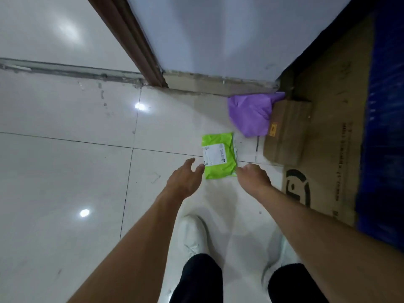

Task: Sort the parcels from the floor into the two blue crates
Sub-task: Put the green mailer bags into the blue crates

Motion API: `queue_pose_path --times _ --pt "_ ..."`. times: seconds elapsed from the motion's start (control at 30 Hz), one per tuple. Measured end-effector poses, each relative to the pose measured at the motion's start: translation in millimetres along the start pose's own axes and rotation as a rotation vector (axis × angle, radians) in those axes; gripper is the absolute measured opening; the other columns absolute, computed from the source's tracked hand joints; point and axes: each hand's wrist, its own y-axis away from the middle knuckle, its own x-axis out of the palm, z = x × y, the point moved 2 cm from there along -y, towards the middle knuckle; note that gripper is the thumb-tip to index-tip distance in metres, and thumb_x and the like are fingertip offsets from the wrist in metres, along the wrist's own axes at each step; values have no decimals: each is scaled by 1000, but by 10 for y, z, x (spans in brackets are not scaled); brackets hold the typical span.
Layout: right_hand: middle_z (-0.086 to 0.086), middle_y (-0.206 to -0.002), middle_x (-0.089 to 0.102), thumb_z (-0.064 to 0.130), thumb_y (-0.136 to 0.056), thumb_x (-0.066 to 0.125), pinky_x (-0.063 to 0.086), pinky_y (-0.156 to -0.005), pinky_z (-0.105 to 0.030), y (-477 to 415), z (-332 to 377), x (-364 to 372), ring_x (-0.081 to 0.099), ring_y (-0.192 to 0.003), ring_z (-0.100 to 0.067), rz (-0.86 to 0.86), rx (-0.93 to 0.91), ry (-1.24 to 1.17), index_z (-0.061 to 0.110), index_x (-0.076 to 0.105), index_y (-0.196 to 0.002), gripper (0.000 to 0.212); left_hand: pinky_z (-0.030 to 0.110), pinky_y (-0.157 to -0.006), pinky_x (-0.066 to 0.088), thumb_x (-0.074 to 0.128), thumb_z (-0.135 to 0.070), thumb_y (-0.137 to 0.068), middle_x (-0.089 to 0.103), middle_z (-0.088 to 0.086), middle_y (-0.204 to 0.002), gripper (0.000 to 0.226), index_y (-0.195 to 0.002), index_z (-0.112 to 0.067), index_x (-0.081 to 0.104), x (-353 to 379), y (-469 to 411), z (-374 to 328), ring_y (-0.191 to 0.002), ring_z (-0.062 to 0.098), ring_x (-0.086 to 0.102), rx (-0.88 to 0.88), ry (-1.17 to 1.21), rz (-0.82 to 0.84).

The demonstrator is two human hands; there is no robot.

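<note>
Head view finds the green parcel [219,158] flat on the floor [65,171], left hand [185,178] spread open at its near-left corner, right hand [253,178] unreadable at its near-right; it looks light, soft and slippery, best pinched by both side edges.

Blue crate [384,127]: motion-blurred, cut by right edge, rim and inside not discernible. Print on cardboard sheet [328,101]: smeared, illegible. Label [215,155] on green parcel [220,171]: text too small. Right hand [254,177]: fingers tucked under, contact with parcel uncertain. Right shoe [282,259]: partly behind right forearm [328,237], itself cut by frame edge.
</note>
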Motion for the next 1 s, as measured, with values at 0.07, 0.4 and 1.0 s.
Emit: queue_pose_path --times 0.07,0.4,1.0 --pt "-22 -121 63 35 -92 45 37 -76 -33 -415 -41 233 58 -110 -39 -1 23 -30 5 62 -114 41 35 -112 32 39 -48 -104 50 9 -151 56 -151 -17 42 238 -404 98 -141 30 42 -22 37 12" --pt "-21 -121 62 34 -88 60 45 -83 -35 -1405 -48 697 60 -110 -37 -109 116 -209 0 56 -119 47 39 -77 53 58 -42 -69 67 10 -81 41 -84 -5 71 739 -1417 125 -92 41 67 -131 323 -88" --pt "-7 -106 68 16 -82 54 49 -80 -34 496 205 -695 62 -98 -31 -99 59 -454 18 65 -108 28 32 -76 50 64 -10 -90 68 10 -100 13 -101 -10 69 -257 367 -983 -89 26 63 -102 562 39"
